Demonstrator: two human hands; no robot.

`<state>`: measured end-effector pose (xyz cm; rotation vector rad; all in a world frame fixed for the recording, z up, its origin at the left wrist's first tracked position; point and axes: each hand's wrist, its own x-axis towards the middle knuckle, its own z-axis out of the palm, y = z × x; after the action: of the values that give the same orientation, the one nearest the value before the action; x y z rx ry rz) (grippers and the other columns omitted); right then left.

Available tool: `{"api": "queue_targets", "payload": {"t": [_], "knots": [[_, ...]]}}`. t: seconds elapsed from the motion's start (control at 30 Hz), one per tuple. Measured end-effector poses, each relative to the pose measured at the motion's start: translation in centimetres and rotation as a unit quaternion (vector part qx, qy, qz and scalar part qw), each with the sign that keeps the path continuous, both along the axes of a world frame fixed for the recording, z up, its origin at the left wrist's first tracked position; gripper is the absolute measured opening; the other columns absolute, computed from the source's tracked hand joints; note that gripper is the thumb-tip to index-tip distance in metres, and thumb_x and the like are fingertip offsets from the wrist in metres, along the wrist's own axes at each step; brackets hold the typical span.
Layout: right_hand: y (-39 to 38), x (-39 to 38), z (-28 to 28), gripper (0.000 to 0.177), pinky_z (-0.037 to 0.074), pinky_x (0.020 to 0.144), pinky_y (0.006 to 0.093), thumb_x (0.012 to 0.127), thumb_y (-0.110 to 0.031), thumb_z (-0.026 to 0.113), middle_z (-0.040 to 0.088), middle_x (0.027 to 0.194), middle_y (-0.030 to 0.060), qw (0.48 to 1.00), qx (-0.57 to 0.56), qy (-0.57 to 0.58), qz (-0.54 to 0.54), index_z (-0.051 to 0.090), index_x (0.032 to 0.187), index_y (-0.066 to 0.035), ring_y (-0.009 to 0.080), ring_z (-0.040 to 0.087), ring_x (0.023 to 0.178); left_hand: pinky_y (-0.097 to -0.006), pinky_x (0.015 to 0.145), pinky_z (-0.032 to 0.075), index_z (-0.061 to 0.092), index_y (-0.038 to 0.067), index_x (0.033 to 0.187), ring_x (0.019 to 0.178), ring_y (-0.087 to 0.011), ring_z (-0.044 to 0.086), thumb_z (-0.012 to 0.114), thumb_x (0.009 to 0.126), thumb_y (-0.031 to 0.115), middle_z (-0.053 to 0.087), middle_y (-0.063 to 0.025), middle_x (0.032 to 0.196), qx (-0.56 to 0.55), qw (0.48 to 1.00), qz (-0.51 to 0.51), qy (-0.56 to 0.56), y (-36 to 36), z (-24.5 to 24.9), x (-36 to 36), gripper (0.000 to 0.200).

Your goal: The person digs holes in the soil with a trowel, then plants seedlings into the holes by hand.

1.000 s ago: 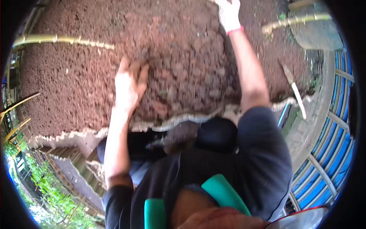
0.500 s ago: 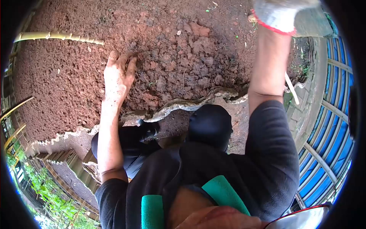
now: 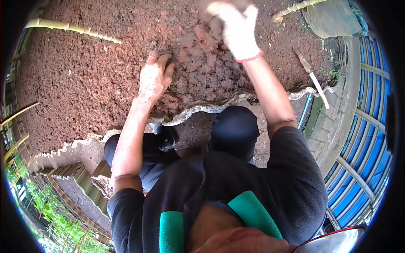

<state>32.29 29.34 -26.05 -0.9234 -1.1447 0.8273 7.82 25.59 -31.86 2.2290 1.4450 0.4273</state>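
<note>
My bare left hand (image 3: 157, 75) rests on the reddish-brown soil (image 3: 101, 80), its bent fingers apart and touching the ground. It is smudged with dirt. My right hand (image 3: 237, 31) wears a white glove with a red cuff and is further forward, over loose clods (image 3: 202, 44). Motion blurs its fingers, but the thumb stands apart from them. Some clods beside it are smeared by movement too. To the right lies a knife-like tool (image 3: 313, 78) with a pale handle and a dark, soil-coloured blade.
A wavy edging (image 3: 198, 110) borders the bed in front of my knees. Cut stems lie at the left (image 3: 76, 28) and upper right (image 3: 295, 9). A greyish sack (image 3: 333, 19) sits at the upper right, near a blue barred fence (image 3: 371, 109).
My right hand has come from the upper right, near the sack, leftward over the clods. My left hand has shifted slightly right. The knife-like tool is now fully visible.
</note>
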Motion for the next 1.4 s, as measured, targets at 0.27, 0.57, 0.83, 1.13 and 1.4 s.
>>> {"api": "queue_targets", "payload": {"t": [0.27, 0.57, 0.83, 1.13, 1.4], "knots": [[3.6, 1.8, -4.1, 0.018, 0.052, 0.064, 0.0269, 0.082, -0.014, 0.075, 0.069, 0.077, 0.0050, 0.991, 0.068, 0.085, -0.080, 0.070, 0.093, -0.001, 0.0146, 0.065, 0.070, -0.0444, 0.088, 0.054, 0.068, 0.000, 0.120, 0.101, -0.0386, 0.066, 0.065, 0.093, 0.017, 0.061, -0.0208, 0.109, -0.021, 0.999, 0.016, 0.021, 0.7, 0.3, -1.0, 0.032], [2.3, 2.2, 0.0, 0.017, 0.049, 0.062, 0.0225, 0.084, -0.016, 0.077, 0.070, 0.074, 0.0034, 0.999, -0.037, 0.010, 0.000, 0.071, 0.087, -0.001, 0.0115, 0.064, 0.065, -0.0413, 0.081, 0.054, 0.069, 0.001, 0.120, 0.093, -0.0315, 0.064, 0.071, 0.090, 0.016, 0.056, -0.0153, 0.102, -0.011, 0.999, 0.032, 0.021, 0.2, 0.8, -0.8, 0.034], [1.9, 3.9, 0.2, 0.015, 0.052, 0.066, 0.0271, 0.080, -0.013, 0.076, 0.071, 0.078, 0.0035, 0.988, 0.083, -0.052, -0.120, 0.071, 0.087, 0.000, 0.0117, 0.064, 0.071, -0.0441, 0.099, 0.050, 0.055, -0.002, 0.136, 0.116, -0.0400, 0.050, 0.070, 0.086, 0.011, 0.046, -0.0287, 0.127, 0.084, 0.974, -0.091, 0.191, 6.8, -6.0, 8.9, 0.054], [2.2, 5.7, -2.5, 0.015, 0.052, 0.065, 0.0286, 0.089, -0.017, 0.071, 0.071, 0.077, 0.0017, 0.981, 0.082, -0.130, -0.119, 0.072, 0.085, -0.003, 0.0119, 0.066, 0.072, -0.0326, 0.096, 0.055, 0.057, -0.002, 0.134, 0.116, -0.0291, 0.056, 0.053, 0.102, 0.019, 0.048, -0.0173, 0.145, -0.179, 0.978, 0.059, -0.087, 7.5, -10.4, 9.8, 0.037], [2.0, 5.7, -1.2, 0.015, 0.054, 0.070, 0.0276, 0.088, -0.015, 0.073, 0.073, 0.084, 0.0049, 0.968, 0.170, -0.010, -0.185, 0.070, 0.094, -0.001, 0.0135, 0.068, 0.074, -0.0276, 0.102, 0.050, 0.050, 0.003, 0.143, 0.135, -0.0263, 0.049, 0.046, 0.105, 0.016, 0.049, -0.0210, 0.149, -0.240, 0.920, 0.100, -0.294, 3.8, -6.1, 8.4, 0.040]]}}
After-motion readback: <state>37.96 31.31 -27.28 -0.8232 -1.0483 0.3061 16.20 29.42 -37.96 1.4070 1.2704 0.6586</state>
